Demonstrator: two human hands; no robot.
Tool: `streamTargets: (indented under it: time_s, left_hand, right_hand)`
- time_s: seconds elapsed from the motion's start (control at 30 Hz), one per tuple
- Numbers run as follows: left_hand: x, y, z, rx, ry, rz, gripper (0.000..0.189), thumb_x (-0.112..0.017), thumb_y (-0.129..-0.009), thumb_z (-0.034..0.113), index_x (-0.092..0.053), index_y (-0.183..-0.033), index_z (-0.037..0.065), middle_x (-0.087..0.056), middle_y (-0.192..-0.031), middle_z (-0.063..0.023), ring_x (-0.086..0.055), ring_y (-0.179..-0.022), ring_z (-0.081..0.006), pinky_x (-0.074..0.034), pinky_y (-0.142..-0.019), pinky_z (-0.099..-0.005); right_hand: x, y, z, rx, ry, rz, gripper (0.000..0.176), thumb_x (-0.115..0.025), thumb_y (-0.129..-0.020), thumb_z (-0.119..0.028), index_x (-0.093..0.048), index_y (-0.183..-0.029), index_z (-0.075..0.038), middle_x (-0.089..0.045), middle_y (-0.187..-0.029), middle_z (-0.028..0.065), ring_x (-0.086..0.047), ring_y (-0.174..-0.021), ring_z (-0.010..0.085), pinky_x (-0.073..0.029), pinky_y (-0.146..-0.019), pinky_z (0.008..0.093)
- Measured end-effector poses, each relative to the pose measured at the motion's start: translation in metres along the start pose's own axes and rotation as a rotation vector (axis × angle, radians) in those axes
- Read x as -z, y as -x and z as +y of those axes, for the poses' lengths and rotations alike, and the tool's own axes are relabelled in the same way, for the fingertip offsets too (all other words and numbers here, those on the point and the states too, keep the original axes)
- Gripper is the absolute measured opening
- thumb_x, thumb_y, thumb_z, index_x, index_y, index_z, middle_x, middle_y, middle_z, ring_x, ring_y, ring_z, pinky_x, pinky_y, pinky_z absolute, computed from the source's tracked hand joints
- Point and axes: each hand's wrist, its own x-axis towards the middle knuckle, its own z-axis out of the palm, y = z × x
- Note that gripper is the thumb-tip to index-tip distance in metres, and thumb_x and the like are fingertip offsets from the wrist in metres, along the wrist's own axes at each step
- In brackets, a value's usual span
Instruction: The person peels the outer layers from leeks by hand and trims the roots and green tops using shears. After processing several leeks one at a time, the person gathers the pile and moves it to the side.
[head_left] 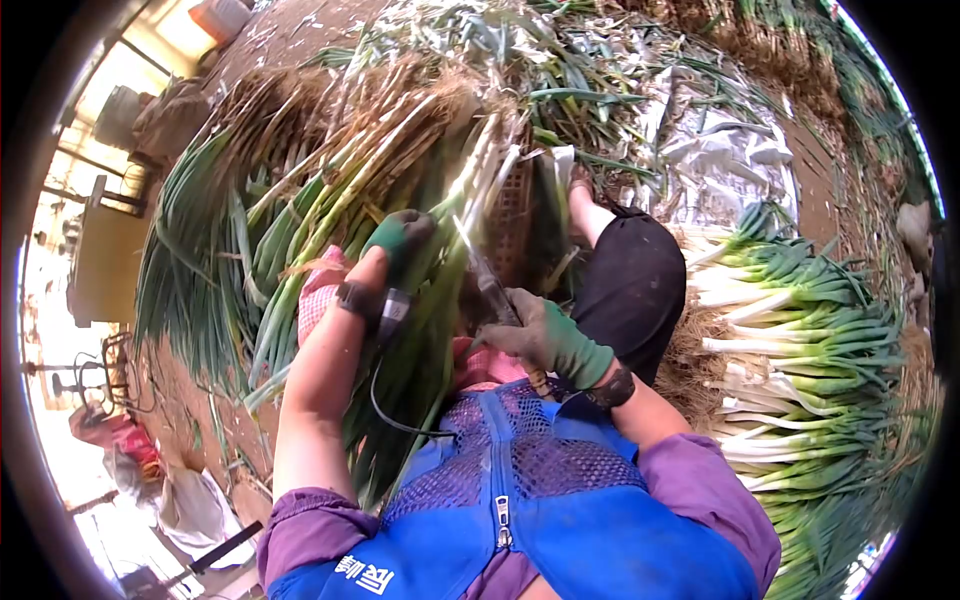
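Observation:
My left hand, in a green and dark glove, is wrapped round several green onions. Their pale root ends point away from me, and their long leaves hang down over my lap, smeared by motion. In a grey and green glove, my right hand is closed on what looks like an air blow gun. Its thin metal tip points up and left, close beside the held stalks. Left of my left hand lies a big heap of untrimmed green onions with brown roots.
Cleaned green onions lie in a long row at my right, white ends towards me. A brown slatted crate stands ahead, with leaf scraps beyond it. My bent knee is on the right. A cable runs from my left wrist to my vest.

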Motion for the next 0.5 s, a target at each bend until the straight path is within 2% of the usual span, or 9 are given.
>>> streamTargets:
  time_s: [0.07, 0.1, 0.13, 0.17, 0.23, 0.27, 0.37, 0.4, 0.5]
  left_hand:
    - [-0.001, 0.007, 0.003, 0.012, 0.020, -0.008, 0.040, -0.063, -0.090, 0.037, -0.073, -0.106, 0.001, -0.073, -0.091, -0.0114, -0.069, -0.077, -0.0191, -0.055, -0.073, -0.0338]
    - [0.000, 0.010, 0.003, 0.031, 0.082, -0.025, 0.039, -0.063, -0.091, 0.038, -0.072, -0.104, 0.002, -0.072, -0.088, -0.0086, -0.066, -0.075, -0.0168, -0.053, -0.070, -0.0323]
    - [0.000, 0.012, 0.003, 0.048, 0.147, -0.040, 0.037, -0.063, -0.093, 0.038, -0.072, -0.102, 0.003, -0.070, -0.084, -0.0058, -0.063, -0.072, -0.0144, -0.051, -0.067, -0.0308]
    - [-0.001, 0.015, 0.003, 0.064, 0.214, -0.055, 0.036, -0.063, -0.094, 0.039, -0.071, -0.100, 0.004, -0.068, -0.081, -0.0030, -0.060, -0.069, -0.0120, -0.050, -0.064, -0.0293]
    - [-0.003, 0.015, 0.002, 0.078, 0.138, -0.030, 0.037, -0.064, -0.093, 0.040, -0.071, -0.101, 0.004, -0.068, -0.082, -0.0023, -0.061, -0.072, -0.0119, -0.050, -0.067, -0.0295]
    - [-0.005, 0.015, 0.002, 0.071, 0.125, -0.019, 0.037, -0.064, -0.093, 0.040, -0.071, -0.102, 0.004, -0.068, -0.083, -0.0022, -0.061, -0.073, -0.0119, -0.050, -0.068, -0.0294]
    - [-0.006, 0.016, 0.002, 0.069, 0.080, -0.011, 0.038, -0.064, -0.093, 0.040, -0.071, -0.103, 0.004, -0.069, -0.086, -0.0023, -0.061, -0.075, -0.0118, -0.050, -0.070, -0.0295]
    - [-0.006, 0.016, 0.001, 0.069, 0.064, -0.013, 0.038, -0.064, -0.093, 0.040, -0.071, -0.104, 0.004, -0.069, -0.087, -0.0024, -0.061, -0.076, -0.0117, -0.050, -0.071, -0.0296]
    - [-0.005, 0.015, -0.002, 0.064, 0.093, -0.022, 0.038, -0.063, -0.095, 0.039, -0.071, -0.107, 0.004, -0.070, -0.089, -0.0024, -0.061, -0.077, -0.0116, -0.051, -0.071, -0.0293]
  right_hand:
    - [0.001, 0.004, -0.001, -0.012, 0.146, -0.004, 0.051, -0.078, -0.082, -0.036, -0.061, -0.112, 0.001, -0.061, -0.080, 0.0053, -0.060, -0.072, 0.0158, -0.050, -0.066, 0.0330]
    - [0.002, 0.007, -0.006, -0.017, 0.219, -0.004, 0.050, -0.077, -0.082, -0.036, -0.061, -0.111, 0.001, -0.060, -0.079, 0.0048, -0.060, -0.071, 0.0154, -0.050, -0.066, 0.0330]
    - [0.003, 0.008, -0.011, -0.087, 0.181, -0.013, 0.054, -0.073, -0.079, -0.046, -0.061, -0.102, 0.001, -0.068, -0.092, 0.0210, -0.068, -0.087, 0.0326, -0.052, -0.080, 0.0415]
    - [0.003, 0.006, -0.008, -0.089, 0.146, 0.004, 0.055, -0.073, -0.079, -0.047, -0.061, -0.102, 0.001, -0.068, -0.092, 0.0212, -0.068, -0.087, 0.0327, -0.052, -0.080, 0.0416]
    - [0.005, -0.001, -0.005, -0.095, 0.075, 0.042, 0.056, -0.073, -0.078, -0.048, -0.061, -0.103, 0.001, -0.068, -0.092, 0.0214, -0.068, -0.087, 0.0331, -0.052, -0.080, 0.0416]
    - [0.009, -0.007, -0.007, -0.145, 0.133, 0.037, 0.057, -0.073, -0.078, -0.047, -0.062, -0.106, 0.001, -0.069, -0.092, 0.0211, -0.068, -0.087, 0.0324, -0.052, -0.081, 0.0413]
    - [0.014, -0.037, 0.001, -0.094, 0.142, 0.092, 0.056, -0.072, -0.078, -0.046, -0.063, -0.107, 0.001, -0.069, -0.092, 0.0209, -0.068, -0.088, 0.0325, -0.052, -0.081, 0.0409]
    - [0.015, -0.058, 0.021, -0.016, 0.201, 0.167, 0.056, -0.072, -0.079, -0.045, -0.064, -0.107, 0.002, -0.069, -0.091, 0.0210, -0.068, -0.087, 0.0326, -0.053, -0.081, 0.0403]
    - [0.034, -0.087, 0.001, -0.252, -0.053, 0.050, 0.058, -0.072, -0.079, -0.046, -0.063, -0.110, 0.002, -0.070, -0.094, 0.0210, -0.068, -0.086, 0.0307, -0.053, -0.081, 0.0392]
